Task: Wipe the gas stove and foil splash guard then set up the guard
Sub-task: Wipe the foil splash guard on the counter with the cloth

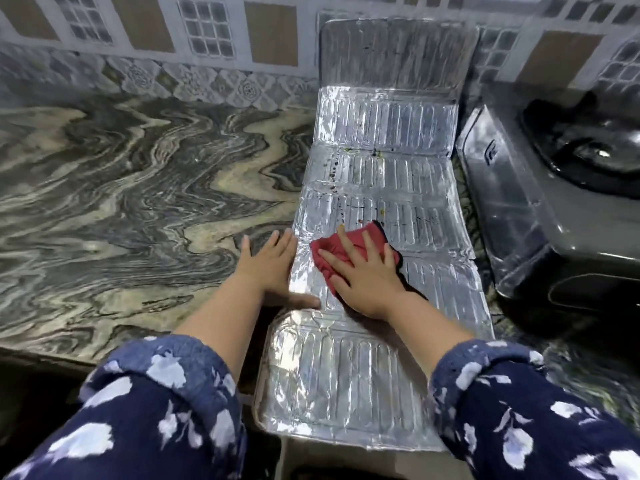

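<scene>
The foil splash guard [377, 174] lies unfolded flat on the marble counter, a long strip of ribbed silver panels running from the wall to past the counter's front edge. Dark food specks dot its middle panels. My right hand [363, 275] presses flat on a red cloth [349, 244] on the guard's middle. My left hand [273, 265] lies flat on the guard's left edge, fingers spread, thumb on the foil. The gas stove [540, 202] stands to the right, steel body with a dark burner.
The swirled grey marble counter [138, 188] stretches to the left. A patterned tile wall [207, 46] runs behind; the guard's far panel leans up against it. The counter's front edge [52, 355] is near my sleeves.
</scene>
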### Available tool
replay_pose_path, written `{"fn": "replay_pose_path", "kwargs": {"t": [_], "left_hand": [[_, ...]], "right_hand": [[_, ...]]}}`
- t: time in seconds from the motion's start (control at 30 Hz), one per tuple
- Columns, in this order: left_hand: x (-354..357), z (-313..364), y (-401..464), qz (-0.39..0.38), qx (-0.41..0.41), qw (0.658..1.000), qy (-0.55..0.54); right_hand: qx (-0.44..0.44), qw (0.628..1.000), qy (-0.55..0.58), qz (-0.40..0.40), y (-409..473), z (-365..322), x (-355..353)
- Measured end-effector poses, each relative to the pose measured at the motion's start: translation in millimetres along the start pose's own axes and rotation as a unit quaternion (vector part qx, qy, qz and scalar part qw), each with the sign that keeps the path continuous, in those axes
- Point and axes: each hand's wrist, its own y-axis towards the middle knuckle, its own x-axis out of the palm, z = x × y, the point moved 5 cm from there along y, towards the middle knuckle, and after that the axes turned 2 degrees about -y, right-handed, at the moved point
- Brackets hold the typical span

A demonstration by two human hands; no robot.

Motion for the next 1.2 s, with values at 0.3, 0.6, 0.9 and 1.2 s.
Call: {"fn": "replay_pose_path", "kwargs": {"t": [0.3, 0.6, 0.9, 1.2], "left_hand": [[2, -1, 3, -0.013, -0.011, 1.0, 0.014], [-7, 5, 1, -0.044, -0.023, 0.999, 0.021], [-20, 27, 34, 0.041, -0.04, 0.996, -0.072], [1, 27, 44, 0.063, -0.041, 0.997, -0.035]], "right_hand": [[0.019, 1.0, 0.02, 0.002, 71, 3, -16], [0.167, 0.983, 0.031, 0.071, 20, 88, -24], [0.15, 0.975, -0.001, 0.162, -67, 63, -5], [0.253, 0.965, 0.032, 0.056, -25, 123, 4]]}}
